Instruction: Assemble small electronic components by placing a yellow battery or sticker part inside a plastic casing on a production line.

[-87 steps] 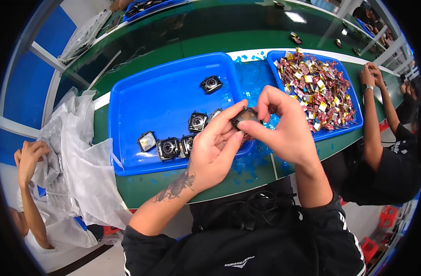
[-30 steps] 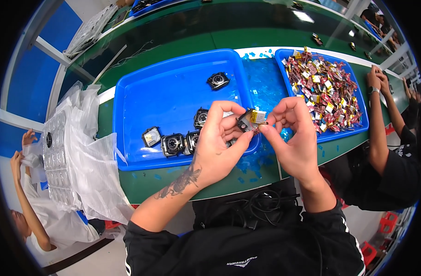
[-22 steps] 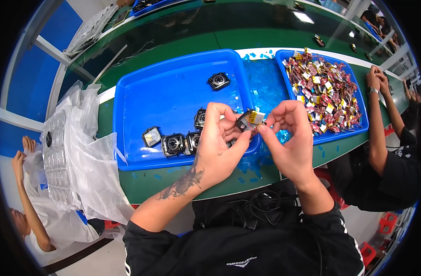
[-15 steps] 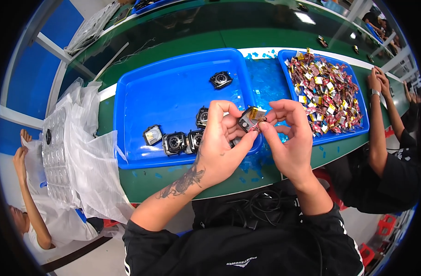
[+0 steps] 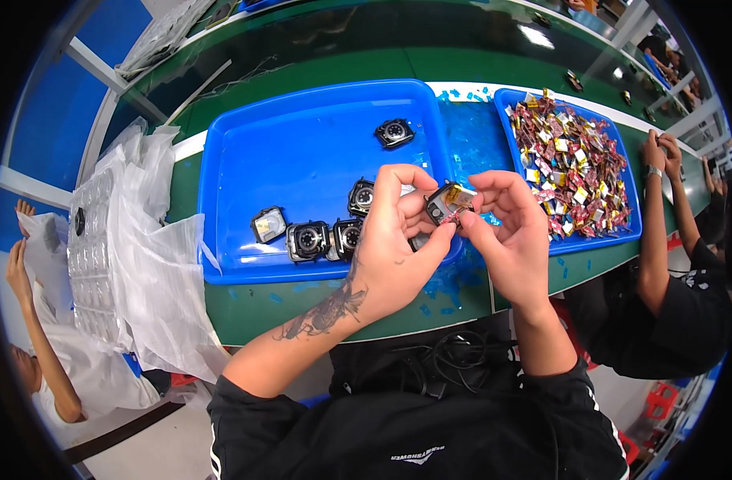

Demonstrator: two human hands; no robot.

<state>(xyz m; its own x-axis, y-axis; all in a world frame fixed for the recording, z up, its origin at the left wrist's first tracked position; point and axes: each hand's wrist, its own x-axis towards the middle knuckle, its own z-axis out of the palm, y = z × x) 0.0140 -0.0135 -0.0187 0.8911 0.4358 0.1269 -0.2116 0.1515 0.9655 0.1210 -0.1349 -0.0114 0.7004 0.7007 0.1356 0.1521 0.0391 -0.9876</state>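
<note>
Over the right edge of the blue tray, my left hand (image 5: 394, 252) grips a small black watch case (image 5: 436, 211) between thumb and fingers. Its inside faces up, and a small part with a yellow and white face (image 5: 463, 197) sticks up out of it. The thumb and fingers of my right hand (image 5: 510, 244) pinch at the case's right side, on this part and a reddish strip beside it; the fingertips hide the exact grip. Several similar watch cases lie in the tray, among them one (image 5: 308, 241) near its front and one (image 5: 394, 134) toward the back.
The blue tray (image 5: 278, 164) stands on a green table. To its right, another blue tray (image 5: 602, 243) is heaped with small reddish boards with yellow and white parts (image 5: 570, 172). Blue scraps (image 5: 466, 144) litter the gap. Plastic sheeting (image 5: 162, 280) hangs at left. People sit on both sides.
The trays sit slightly farther right in the picture. Both hands keep their hold at the watch case, which has turned a little, and the yellow and white part shows more upright.
</note>
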